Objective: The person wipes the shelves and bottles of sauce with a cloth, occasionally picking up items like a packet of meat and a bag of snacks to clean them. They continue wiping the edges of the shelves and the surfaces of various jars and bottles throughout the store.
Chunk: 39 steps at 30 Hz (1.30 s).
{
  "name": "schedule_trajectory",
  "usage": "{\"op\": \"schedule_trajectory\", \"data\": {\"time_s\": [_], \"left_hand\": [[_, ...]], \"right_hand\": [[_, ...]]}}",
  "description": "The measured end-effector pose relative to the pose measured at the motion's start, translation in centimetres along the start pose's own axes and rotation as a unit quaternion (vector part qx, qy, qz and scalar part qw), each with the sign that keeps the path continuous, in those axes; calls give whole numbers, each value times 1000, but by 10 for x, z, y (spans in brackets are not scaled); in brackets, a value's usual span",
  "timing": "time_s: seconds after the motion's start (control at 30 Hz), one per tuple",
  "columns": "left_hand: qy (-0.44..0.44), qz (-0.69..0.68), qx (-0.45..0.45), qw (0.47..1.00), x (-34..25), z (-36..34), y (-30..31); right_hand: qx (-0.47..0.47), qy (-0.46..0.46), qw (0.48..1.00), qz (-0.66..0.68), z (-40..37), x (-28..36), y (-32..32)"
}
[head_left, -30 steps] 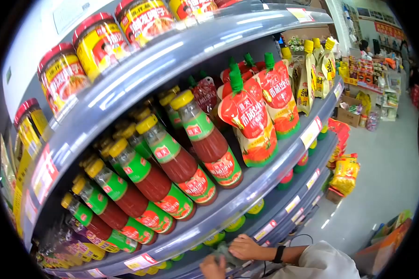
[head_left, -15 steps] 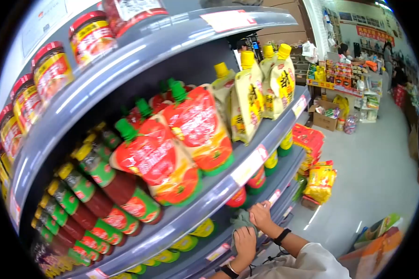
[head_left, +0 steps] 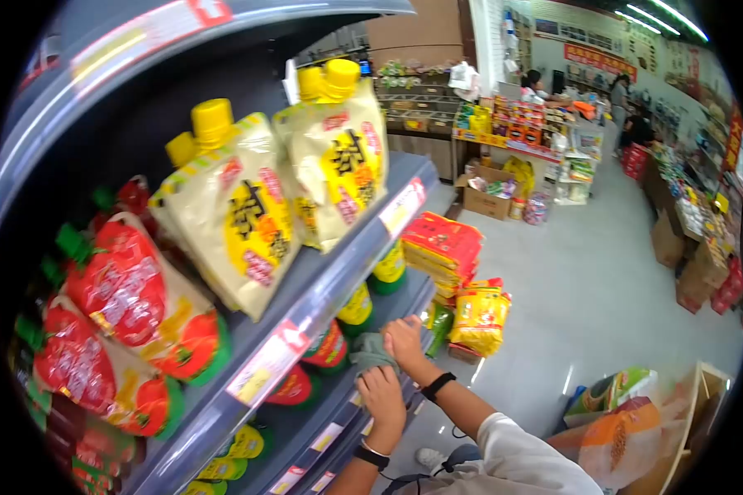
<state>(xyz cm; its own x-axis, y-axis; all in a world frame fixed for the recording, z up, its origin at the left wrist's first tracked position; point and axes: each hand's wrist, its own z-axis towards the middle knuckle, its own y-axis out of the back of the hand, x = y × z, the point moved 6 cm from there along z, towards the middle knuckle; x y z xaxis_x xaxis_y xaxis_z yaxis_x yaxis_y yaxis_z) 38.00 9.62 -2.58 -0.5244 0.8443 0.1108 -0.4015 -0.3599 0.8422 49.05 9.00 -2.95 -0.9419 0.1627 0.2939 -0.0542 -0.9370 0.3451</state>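
A grey-green cloth (head_left: 368, 353) is bunched up at the front edge of a lower shelf, below the row of pouches. My left hand (head_left: 380, 398) has its fingers curled over the cloth's near side. Just beyond it, my right hand (head_left: 404, 341) is closed on the far end of the same cloth. Close to both hands stand red-labelled and yellow-labelled bottles with green (head_left: 328, 346) on that lower shelf. Dark bands circle both wrists.
Yellow-capped pouches (head_left: 252, 210) and red tomato pouches (head_left: 140, 289) stand on the shelf above. Its price-tag rail (head_left: 260, 375) overhangs my hands. Stacked red packages (head_left: 442, 247) and yellow bags (head_left: 480, 318) sit past the shelf end. Bagged goods (head_left: 623, 437) are at right.
The view has swung right and moved along the shelf, so the sauce bottles and jars have mostly left sight. Both hands stay on the cloth, farther toward the shelf's end.
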Motion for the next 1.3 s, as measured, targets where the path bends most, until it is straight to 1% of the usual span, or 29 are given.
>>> {"op": "schedule_trajectory", "data": {"time_s": [0.03, 0.1, 0.17, 0.2, 0.33, 0.4, 0.47, 0.53, 0.57, 0.63, 0.73, 0.83, 0.9, 0.97, 1.0, 1.03, 1.1, 1.13, 1.17, 1.2, 1.23, 1.3], "left_hand": [[1, 18, -12, 1000, -1, 5, 3], [1, 23, 9, 1000, -8, 11, -4], [23, -28, 5, 999, -10, 17, -1], [38, -44, 14, 998, -9, 16, -6], [15, -94, -10, 995, 5, 14, -3], [5, -153, -23, 988, 14, 14, 5], [4, -168, -19, 986, 22, 11, 14], [2, -185, -16, 983, 31, 3, 21], [2, -181, -25, 983, 37, -2, 24], [2, -179, -38, 983, 51, -15, 31], [19, -188, -17, 982, 77, -43, 42], [26, -180, -19, 983, 108, -73, 57], [30, -184, 4, 982, 129, -97, 66], [52, -169, 37, 984, 153, -123, 80], [58, -176, 34, 982, 165, -136, 87], [76, -178, 51, 980, 178, -150, 92], [103, -177, 58, 977, 204, -179, 103], [117, -179, 73, 974, 217, -195, 111], [133, -181, 84, 971, 230, -212, 114], [105, -155, 10, 982, 245, -238, 112], [140, -143, 65, 978, 270, -271, 95], [133, -116, -22, 984, 307, -305, 106]], "right_hand": [[0, 0, 1000, 0, 4, 0, -11], [-1, -23, 1000, -15, -1, -15, -6], [-38, -27, 999, -17, -1, -18, -8], [-31, -45, 998, -10, 1, -18, -8], [-35, -94, 995, 11, 8, -8, -2], [-29, -103, 994, 2, 11, -2, 2], [-24, -110, 994, -3, 12, 11, 4], [-20, -157, 987, 8, 8, 23, 4], [-22, -155, 988, 6, 7, 32, 5], [-19, -153, 988, 20, 2, 54, 3], [-14, -144, 989, 34, -9, 92, 1], [2, -138, 990, 43, -23, 134, -5], [46, -161, 984, 61, -38, 163, -12], [44, -155, 984, 71, -50, 200, -15], [50, -164, 980, 97, -56, 218, -15], [55, -173, 976, 121, -62, 237, -15], [78, -142, 979, 125, -76, 276, -21], [62, -128, 978, 151, -83, 296, -21], [95, -112, 974, 170, -90, 316, -25], [119, -104, 968, 197, -96, 335, -27], [142, -94, 959, 225, -101, 355, -29], [188, -64, 947, 251, -106, 393, -25]]}}
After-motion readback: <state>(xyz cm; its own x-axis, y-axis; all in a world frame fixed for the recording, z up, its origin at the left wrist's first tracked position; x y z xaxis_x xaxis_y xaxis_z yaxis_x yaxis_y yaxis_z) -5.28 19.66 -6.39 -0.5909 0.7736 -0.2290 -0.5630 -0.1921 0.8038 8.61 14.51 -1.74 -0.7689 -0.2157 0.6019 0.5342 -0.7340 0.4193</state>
